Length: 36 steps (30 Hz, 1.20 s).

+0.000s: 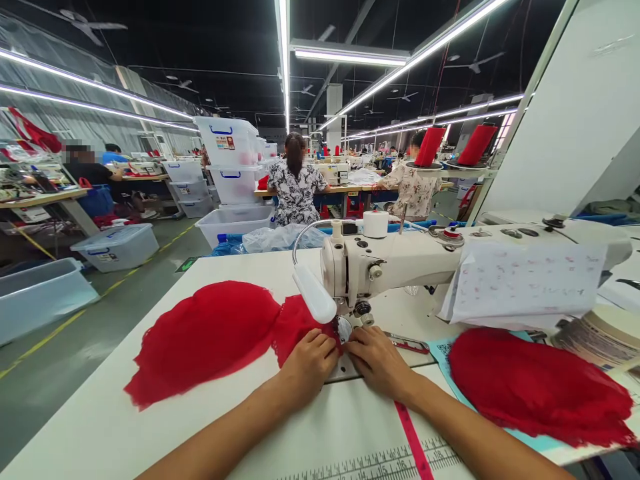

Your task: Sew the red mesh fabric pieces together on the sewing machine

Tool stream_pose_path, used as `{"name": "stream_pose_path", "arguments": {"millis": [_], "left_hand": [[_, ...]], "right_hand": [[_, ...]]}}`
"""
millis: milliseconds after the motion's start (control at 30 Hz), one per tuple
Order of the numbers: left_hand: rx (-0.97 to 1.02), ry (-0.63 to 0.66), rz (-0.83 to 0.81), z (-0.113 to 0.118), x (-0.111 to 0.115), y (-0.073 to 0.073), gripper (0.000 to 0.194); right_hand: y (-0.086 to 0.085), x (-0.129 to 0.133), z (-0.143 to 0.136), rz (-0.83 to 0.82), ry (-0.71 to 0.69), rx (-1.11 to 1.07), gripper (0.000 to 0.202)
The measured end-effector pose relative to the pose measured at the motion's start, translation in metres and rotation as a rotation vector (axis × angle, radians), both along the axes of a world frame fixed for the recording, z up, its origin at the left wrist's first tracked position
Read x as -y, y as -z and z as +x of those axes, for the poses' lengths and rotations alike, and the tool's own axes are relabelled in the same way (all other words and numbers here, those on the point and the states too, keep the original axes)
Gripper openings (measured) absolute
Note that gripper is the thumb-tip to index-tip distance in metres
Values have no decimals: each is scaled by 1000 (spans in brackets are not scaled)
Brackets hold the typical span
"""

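Note:
A sewing machine (400,263) stands on the white table, its needle area just beyond both hands. My left hand (311,363) is closed over the right end of a red fabric piece (295,327), beside the presser foot. My right hand (375,360) lies close by on the right of the needle plate, fingers bent together at the fabric's edge; what they hold is hidden. Another gathered red piece (210,333) spreads on the table to the left, meeting the fabric under my left hand. A red strip (414,440) runs from under my right wrist to the table's front.
A red fabric pile (535,387) lies on light blue paper at the right. Paper sheets (525,283) hang on the machine arm. Red thread cones (477,145) stand behind. A printed ruler (375,467) marks the front edge. People sit at other machines beyond.

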<state>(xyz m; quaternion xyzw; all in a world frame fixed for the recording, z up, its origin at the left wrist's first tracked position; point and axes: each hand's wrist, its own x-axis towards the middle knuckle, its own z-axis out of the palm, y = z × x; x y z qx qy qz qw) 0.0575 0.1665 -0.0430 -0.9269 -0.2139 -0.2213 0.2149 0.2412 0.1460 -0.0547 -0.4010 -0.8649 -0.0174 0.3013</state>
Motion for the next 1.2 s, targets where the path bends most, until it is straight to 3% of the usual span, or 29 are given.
{"name": "stream_pose_path", "arguments": {"millis": [233,633,900,1200], "left_hand": [[-3,-15,-135,-9,6,2,26],[-27,-74,-307,-17,12,-4,33],[25,-141,-379,-13,2,-14,30],[70,-194,-417,-11,2,-8,29]], "right_hand": [[-2,0,3,-20,-13,-11,22],[-5,2,-1,239,-47,213,21],[-2,2,-2,195,-11,138,19],[4,1,0,169,-12,81,20]]}}
